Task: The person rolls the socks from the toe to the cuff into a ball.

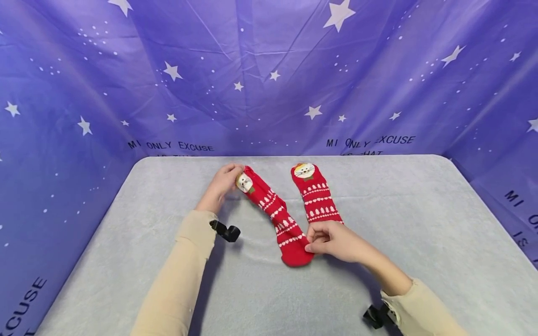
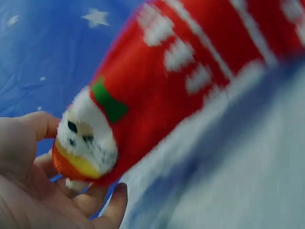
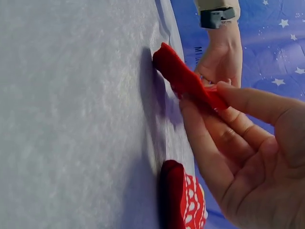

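Note:
A red sock (image 1: pixel 275 212) with white tree and heart rows and a cat face at one end is stretched slantwise between both hands. My left hand (image 1: pixel 222 184) holds its far end beside the cat face; in the left wrist view the thumb and fingers are around that end (image 2: pixel 86 138). With thumb and fingers, my right hand (image 1: pixel 336 240) pinches the near end at its right edge. That pinched red edge (image 3: pixel 183 76) looks lifted off the tabletop in the right wrist view. A matching sock (image 1: pixel 317 193) lies to the right, its lower end hidden behind my right hand.
A pale grey fuzzy cloth covers the table (image 1: pixel 138 242). Behind and at both sides hangs a purple-blue curtain (image 1: pixel 269 93) with white stars and printed words. Black camera mounts (image 1: pixel 227 231) sit at both wrists, by the beige sleeves.

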Motion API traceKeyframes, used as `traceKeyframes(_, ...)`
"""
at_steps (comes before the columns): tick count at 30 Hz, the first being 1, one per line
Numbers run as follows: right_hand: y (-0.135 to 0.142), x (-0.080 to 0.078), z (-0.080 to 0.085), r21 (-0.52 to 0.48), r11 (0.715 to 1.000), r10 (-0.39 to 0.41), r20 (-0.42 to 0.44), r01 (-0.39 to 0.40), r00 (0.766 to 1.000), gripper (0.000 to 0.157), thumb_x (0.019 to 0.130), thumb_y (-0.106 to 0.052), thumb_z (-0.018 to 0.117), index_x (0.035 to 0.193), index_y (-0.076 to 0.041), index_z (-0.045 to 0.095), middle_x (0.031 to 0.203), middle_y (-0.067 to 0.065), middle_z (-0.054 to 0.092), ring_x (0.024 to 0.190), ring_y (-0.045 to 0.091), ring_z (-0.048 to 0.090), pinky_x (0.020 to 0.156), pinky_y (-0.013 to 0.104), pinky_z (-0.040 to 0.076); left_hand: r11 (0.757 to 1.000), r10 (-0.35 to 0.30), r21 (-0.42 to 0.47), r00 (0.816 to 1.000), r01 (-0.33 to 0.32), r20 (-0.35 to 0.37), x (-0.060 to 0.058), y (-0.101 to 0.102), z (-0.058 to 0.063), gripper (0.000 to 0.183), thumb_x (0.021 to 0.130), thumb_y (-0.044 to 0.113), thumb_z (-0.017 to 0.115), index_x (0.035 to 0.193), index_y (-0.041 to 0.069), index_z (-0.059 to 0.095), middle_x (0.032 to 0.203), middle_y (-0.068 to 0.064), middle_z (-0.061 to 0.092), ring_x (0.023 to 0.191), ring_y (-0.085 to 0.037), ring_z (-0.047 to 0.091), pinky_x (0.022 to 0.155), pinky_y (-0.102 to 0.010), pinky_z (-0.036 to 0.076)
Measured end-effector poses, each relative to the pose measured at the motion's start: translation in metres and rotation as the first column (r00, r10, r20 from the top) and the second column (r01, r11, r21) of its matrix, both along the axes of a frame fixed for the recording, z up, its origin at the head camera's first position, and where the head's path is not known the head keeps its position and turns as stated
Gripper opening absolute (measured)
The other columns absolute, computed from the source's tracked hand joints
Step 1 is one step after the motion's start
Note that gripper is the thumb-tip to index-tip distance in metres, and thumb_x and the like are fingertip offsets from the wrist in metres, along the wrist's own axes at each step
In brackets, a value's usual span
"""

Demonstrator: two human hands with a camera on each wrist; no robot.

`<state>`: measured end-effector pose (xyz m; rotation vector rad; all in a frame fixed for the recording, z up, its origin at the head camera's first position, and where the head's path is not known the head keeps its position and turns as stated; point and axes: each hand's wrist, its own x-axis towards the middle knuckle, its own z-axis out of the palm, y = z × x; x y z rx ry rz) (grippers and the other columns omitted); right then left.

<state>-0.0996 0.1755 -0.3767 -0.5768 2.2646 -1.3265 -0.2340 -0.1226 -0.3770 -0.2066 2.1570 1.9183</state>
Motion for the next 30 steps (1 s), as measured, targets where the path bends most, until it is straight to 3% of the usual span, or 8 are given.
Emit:
traceKeyframes(2, 0.005, 0.002, -0.001, -0.026, 1.000, 0.016, -0.002, -0.016, 1.000, 0.014, 0.086, -0.008, 0.073, 0.083, -0.002, 0.061, 0.072, -0.002, 0.059, 0.067, 0.003, 0.053, 0.062, 0.018, 0.044, 0.977, 0.014, 0.211, 0.994, -0.037, 0.110, -0.002, 0.000, 0.003, 0.016, 0.102, 0.021, 0.047, 0.106, 0.012, 0.060, 0.087, 0.005, 0.061, 0.076, -0.006, 0.058, 0.072, -0.022, 0.049)
traceKeyframes(4, 0.009, 0.003, -0.003, -0.057, 0.998, 0.032, 0.002, -0.032, 0.999, 0.015, 0.087, -0.008, 0.072, 0.084, 0.000, 0.060, 0.072, -0.003, 0.058, 0.067, 0.002, 0.052, 0.061, 0.018, 0.044, 0.919, 0.002, 0.385, 0.979, -0.082, 0.203, -0.004, -0.002, 0.005, 0.021, 0.104, 0.022, 0.043, 0.115, 0.013, 0.058, 0.084, 0.006, 0.062, 0.073, -0.006, 0.060, 0.068, -0.022, 0.051)
traceKeyframes(6, 0.014, 0.004, -0.004, -0.095, 0.995, 0.041, 0.016, -0.039, 0.999, 0.015, 0.089, -0.007, 0.070, 0.086, 0.002, 0.058, 0.073, -0.005, 0.058, 0.068, 0.002, 0.053, 0.062, 0.018, 0.047, 0.869, -0.038, 0.486, 0.968, -0.090, 0.248, -0.004, -0.003, 0.007, 0.032, 0.106, 0.023, 0.039, 0.131, 0.011, 0.055, 0.092, 0.004, 0.062, 0.076, -0.007, 0.061, 0.068, -0.024, 0.052)
traceKeyframes(8, 0.019, 0.004, -0.004, -0.136, 0.990, 0.035, 0.046, -0.029, 0.998, 0.016, 0.091, -0.007, 0.067, 0.088, 0.005, 0.056, 0.075, -0.006, 0.058, 0.069, 0.002, 0.055, 0.063, 0.020, 0.050, 0.862, -0.085, 0.505, 0.967, -0.049, 0.239, -0.004, -0.003, 0.008, 0.036, 0.107, 0.025, 0.035, 0.137, 0.011, 0.051, 0.110, -0.001, 0.065, 0.082, -0.010, 0.063, 0.070, -0.027, 0.055)
traceKeyframes(11, 0.026, 0.005, -0.003, -0.188, 0.982, 0.004, 0.097, 0.015, 0.995, 0.018, 0.093, -0.006, 0.063, 0.092, 0.008, 0.052, 0.078, -0.007, 0.060, 0.074, 0.003, 0.059, 0.069, 0.026, 0.057, 0.926, -0.137, 0.370, 0.977, 0.069, 0.161, -0.002, 0.001, 0.010, 0.025, 0.108, 0.026, 0.034, 0.121, 0.019, 0.055, 0.133, -0.008, 0.061, 0.082, -0.012, 0.063, 0.070, -0.027, 0.053)
traceKeyframes(14, 0.033, 0.004, -0.001, -0.220, 0.973, -0.038, 0.127, 0.065, 0.991, 0.018, 0.095, -0.006, 0.061, 0.094, 0.009, 0.050, 0.081, -0.008, 0.063, 0.078, 0.004, 0.063, 0.074, 0.030, 0.060, 0.969, -0.193, 0.166, 0.980, 0.181, 0.058, -0.002, 0.008, 0.013, 0.015, 0.109, 0.025, 0.035, 0.104, 0.020, 0.047, 0.132, -0.015, 0.058, 0.082, -0.013, 0.060, 0.069, -0.026, 0.053)
traceKeyframes(20, 0.046, 0.004, 0.002, -0.321, 0.933, -0.122, 0.146, 0.164, 0.982, 0.009, 0.095, 0.001, 0.057, 0.098, 0.003, 0.049, 0.088, -0.008, 0.072, 0.083, 0.007, 0.071, 0.073, 0.029, 0.062, 0.949, -0.311, -0.067, 0.949, 0.308, -0.045, -0.006, 0.022, 0.025, 0.016, 0.109, 0.020, 0.034, 0.113, 0.008, 0.042, 0.113, -0.013, 0.052, 0.086, -0.015, 0.057, 0.070, -0.025, 0.054)
traceKeyframes(30, 0.071, 0.005, -0.001, -0.448, 0.828, -0.298, 0.158, 0.337, 0.941, 0.023, 0.094, 0.009, 0.057, 0.100, -0.011, 0.048, 0.089, -0.008, 0.069, 0.081, 0.006, 0.070, 0.070, 0.026, 0.061, 0.943, -0.295, -0.177, 0.955, 0.283, -0.045, -0.028, 0.051, 0.043, 0.035, 0.099, 0.008, 0.056, 0.133, 0.000, 0.055, 0.123, -0.017, 0.058, 0.096, -0.018, 0.057, 0.073, -0.023, 0.054)
